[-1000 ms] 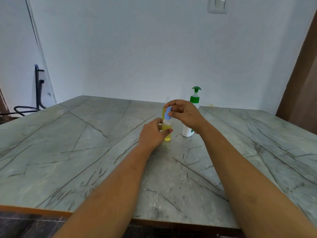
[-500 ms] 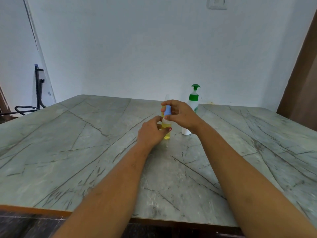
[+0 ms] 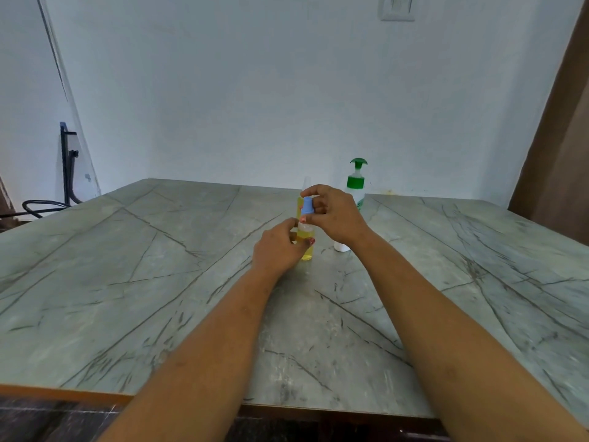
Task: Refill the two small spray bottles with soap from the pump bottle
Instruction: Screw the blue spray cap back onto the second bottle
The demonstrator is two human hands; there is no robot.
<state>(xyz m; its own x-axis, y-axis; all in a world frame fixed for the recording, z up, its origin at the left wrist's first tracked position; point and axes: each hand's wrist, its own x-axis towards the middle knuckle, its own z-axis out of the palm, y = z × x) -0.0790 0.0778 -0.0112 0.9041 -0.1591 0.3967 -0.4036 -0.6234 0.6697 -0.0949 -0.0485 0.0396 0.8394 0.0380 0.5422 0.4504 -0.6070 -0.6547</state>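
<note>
Spray bottles number two: left hand [image 3: 279, 248] fingers [image 3: 303, 244] grip the front bottle [image 3: 307, 254], right hand [image 3: 338, 218] fingers pinch its blue cap [image 3: 307, 207]. Rear bottle [image 3: 299, 204] and the one pump bottle [image 3: 355, 181] are half hidden.

We log the tabletop [image 3: 127, 282] as stone-look, veined, smooth, with a low sheen. Spray bottle [image 3: 306, 250]: clear, smooth plastic. Its cap [image 3: 307, 207]: blue plastic. Pump bottle [image 3: 356, 183]: opaque white plastic, green plastic pump. Wall [image 3: 255, 90]: matt paint.
</note>
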